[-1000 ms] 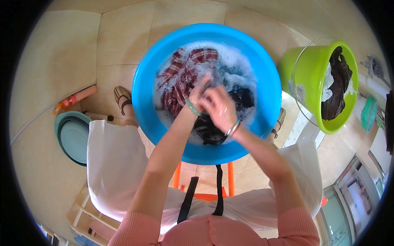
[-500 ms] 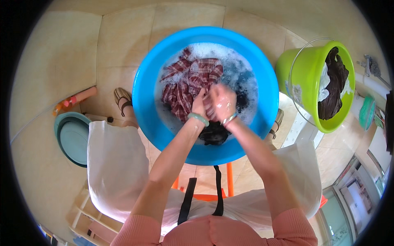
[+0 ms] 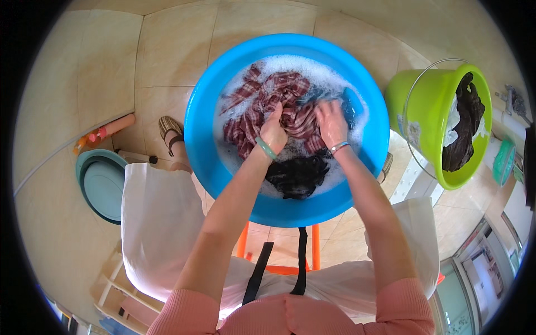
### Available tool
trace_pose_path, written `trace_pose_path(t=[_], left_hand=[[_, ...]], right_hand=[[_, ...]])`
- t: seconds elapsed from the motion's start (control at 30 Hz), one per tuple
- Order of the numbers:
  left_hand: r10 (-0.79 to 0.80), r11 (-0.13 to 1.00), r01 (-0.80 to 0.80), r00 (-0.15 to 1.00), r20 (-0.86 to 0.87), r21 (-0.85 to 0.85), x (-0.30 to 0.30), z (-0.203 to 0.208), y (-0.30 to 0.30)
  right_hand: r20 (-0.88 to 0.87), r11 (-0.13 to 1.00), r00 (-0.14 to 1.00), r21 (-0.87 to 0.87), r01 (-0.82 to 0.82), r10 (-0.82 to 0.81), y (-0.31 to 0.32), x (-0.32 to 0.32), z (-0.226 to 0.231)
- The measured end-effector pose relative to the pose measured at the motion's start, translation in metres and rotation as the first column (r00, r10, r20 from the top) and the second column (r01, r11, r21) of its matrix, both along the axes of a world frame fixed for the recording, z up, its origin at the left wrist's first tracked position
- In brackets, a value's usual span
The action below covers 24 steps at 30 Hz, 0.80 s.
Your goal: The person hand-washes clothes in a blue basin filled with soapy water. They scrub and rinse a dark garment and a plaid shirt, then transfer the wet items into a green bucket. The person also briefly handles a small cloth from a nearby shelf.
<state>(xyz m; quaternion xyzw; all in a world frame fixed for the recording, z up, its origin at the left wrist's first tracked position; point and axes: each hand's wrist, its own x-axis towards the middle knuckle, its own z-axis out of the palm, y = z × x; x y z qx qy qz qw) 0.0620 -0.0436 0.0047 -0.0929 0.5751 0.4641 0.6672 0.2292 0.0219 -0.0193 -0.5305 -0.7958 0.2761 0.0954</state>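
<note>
A blue basin (image 3: 198, 162) holds sudsy water and a dark red plaid garment (image 3: 245, 120), wet and bunched up. My left hand (image 3: 274, 133), with a green bangle at the wrist, grips a fold of the plaid cloth near the middle. My right hand (image 3: 333, 124), wearing a silver-coloured bangle, is closed on the same cloth to the right, its fingertips partly lost in foam. Between both hands the fabric is spread in loose folds. Just nearer than my hands, a wet black cloth (image 3: 297, 177) floats in the water.
A lime green bucket (image 3: 410, 109) with dark and white cloths leans at the right. To the left lie a teal basin (image 3: 100, 181) and a pinkish-orange cylinder (image 3: 119, 124) by the wall. A pale wooden rack (image 3: 120, 298) is at lower left.
My hands have moved apart: the right one went right, opening out the plaid cloth that was bunched between them. More of the black cloth now shows.
</note>
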Motion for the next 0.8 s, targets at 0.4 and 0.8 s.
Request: trace_pose_path(t=[0.4, 0.8], left_hand=[[-0.271, 0.957, 0.15, 0.771, 0.576, 0.248, -0.011, -0.003, -0.006], [0.288, 0.921, -0.379, 0.822, 0.492, 0.095, 0.055, 0.048, -0.045]], right_hand=[[-0.464, 0.967, 0.863, -0.05, -0.251, 0.2, -0.076, -0.055, 0.145], [-0.158, 0.987, 0.974, -0.051, 0.153, -0.16, -0.045, -0.029, 0.089]])
